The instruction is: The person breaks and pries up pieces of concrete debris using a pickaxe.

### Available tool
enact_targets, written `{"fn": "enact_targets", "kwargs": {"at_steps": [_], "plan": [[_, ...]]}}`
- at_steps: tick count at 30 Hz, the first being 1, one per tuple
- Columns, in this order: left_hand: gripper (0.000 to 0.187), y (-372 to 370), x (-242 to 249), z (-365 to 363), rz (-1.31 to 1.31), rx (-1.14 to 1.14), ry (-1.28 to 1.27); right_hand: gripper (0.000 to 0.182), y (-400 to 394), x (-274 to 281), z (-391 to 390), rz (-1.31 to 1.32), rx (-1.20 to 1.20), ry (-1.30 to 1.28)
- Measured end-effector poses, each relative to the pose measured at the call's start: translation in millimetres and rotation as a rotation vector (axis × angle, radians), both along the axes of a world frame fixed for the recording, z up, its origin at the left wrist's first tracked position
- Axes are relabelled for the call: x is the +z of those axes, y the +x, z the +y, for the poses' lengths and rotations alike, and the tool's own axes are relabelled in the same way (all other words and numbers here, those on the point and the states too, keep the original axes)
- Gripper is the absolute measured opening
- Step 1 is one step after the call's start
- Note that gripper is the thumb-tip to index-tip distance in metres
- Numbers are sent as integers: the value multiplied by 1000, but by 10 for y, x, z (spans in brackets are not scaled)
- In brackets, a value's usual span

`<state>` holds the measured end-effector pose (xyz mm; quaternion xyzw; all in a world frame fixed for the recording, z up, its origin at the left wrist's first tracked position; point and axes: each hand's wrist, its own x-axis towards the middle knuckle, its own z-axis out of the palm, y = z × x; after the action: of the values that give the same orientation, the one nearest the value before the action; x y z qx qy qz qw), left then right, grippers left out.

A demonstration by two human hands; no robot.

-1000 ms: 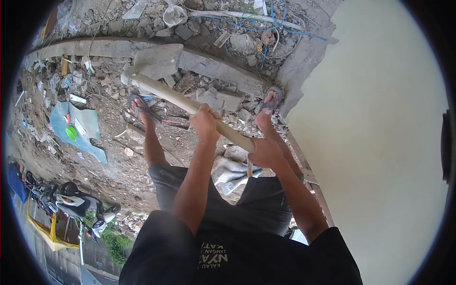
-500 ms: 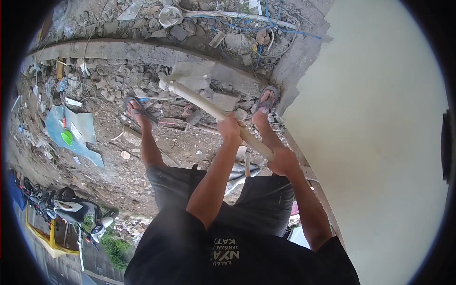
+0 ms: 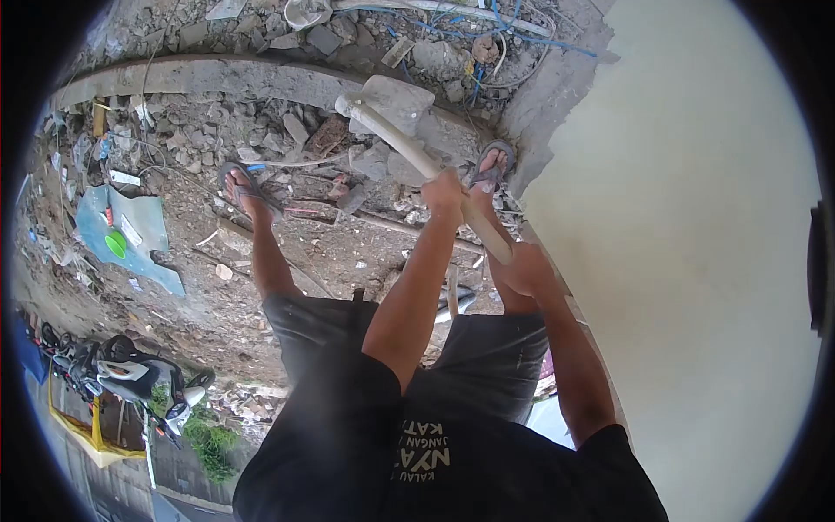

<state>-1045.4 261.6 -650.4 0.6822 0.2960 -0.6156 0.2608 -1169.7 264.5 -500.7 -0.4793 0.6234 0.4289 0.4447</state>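
Observation:
A long-handled hoe (image 3: 398, 143) slants across the middle of the view, its pale wooden handle running from lower right to upper left. Its wide grey blade (image 3: 396, 103) is at the curved concrete edge, over rubble. My left hand (image 3: 444, 192) is closed round the middle of the handle. Lower down, near the handle's end, my right hand (image 3: 524, 269) grips it too. Broken slabs (image 3: 374, 161) and stones lie just below the blade, between my sandalled feet.
My feet (image 3: 245, 187) (image 3: 493, 167) stand apart on rubble. A pale wall (image 3: 678, 226) rises on the right. A bluish sheet (image 3: 139, 230) with a green bowl (image 3: 116, 244) lies left. Motorbikes (image 3: 139, 378) stand lower left. Cables and a white pail (image 3: 307, 12) are at the top.
Both my hands and the hoe have shifted to the right, and the blade has moved right and up. Both hands have kept their grip. The view has tilted slightly.

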Motion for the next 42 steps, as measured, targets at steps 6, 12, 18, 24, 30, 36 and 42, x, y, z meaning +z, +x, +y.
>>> {"fn": "enact_targets", "kwargs": {"at_steps": [6, 12, 18, 24, 30, 36, 42], "plan": [[14, 1163, 702, -214, -403, 214, -108, 32, 574, 21, -229, -399, 73, -57], [16, 1373, 419, -399, -398, 171, -183, 30, 706, -485, -268, -522, 104, -146], [17, 44, 21, 20, 44, -246, -95, 40, 286, 238, 329, 20, -286, -49], [16, 491, 308, 386, 148, -240, -85, 42, 783, 638, 599, -61, -365, -9], [11, 1131, 611, 1422, 212, -146, 76, 40, 1232, 1197, 1204, -97, -230, 113], [33, 1787, 1098, 1376, 161, -255, 3, 42, 1508, 1343, 1028, -195, -139, 125], [31, 3159, 1324, 1627, -170, -297, -209, 48, 2150, 1062, 925, -269, -112, 42]]}}
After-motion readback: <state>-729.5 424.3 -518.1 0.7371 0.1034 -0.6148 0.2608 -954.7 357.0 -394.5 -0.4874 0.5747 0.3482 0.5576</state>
